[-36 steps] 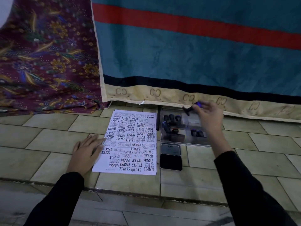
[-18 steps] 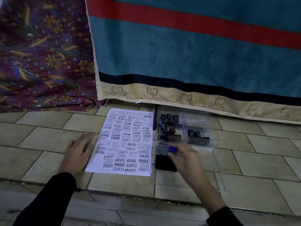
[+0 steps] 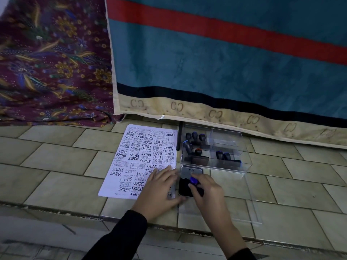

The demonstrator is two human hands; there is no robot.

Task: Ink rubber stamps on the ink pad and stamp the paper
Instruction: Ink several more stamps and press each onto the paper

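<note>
Right hand grips blue-topped stamp, fingers curled round it, over black ink pad; contact hidden by fingers. Left hand flat, fingers straight, pressing near right corner of paper. Paper, densely stamped, lies on tiled floor, touching pad's left side. Clear box of stamps just beyond pad, toward floor's far edge.

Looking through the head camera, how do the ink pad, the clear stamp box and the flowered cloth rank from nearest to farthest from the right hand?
1. Ink pad: directly under the right hand, which grips a blue-topped stamp.
2. Clear stamp box: just beyond the hand, toward the hanging blanket.
3. Flowered cloth: far back on the left.
</note>
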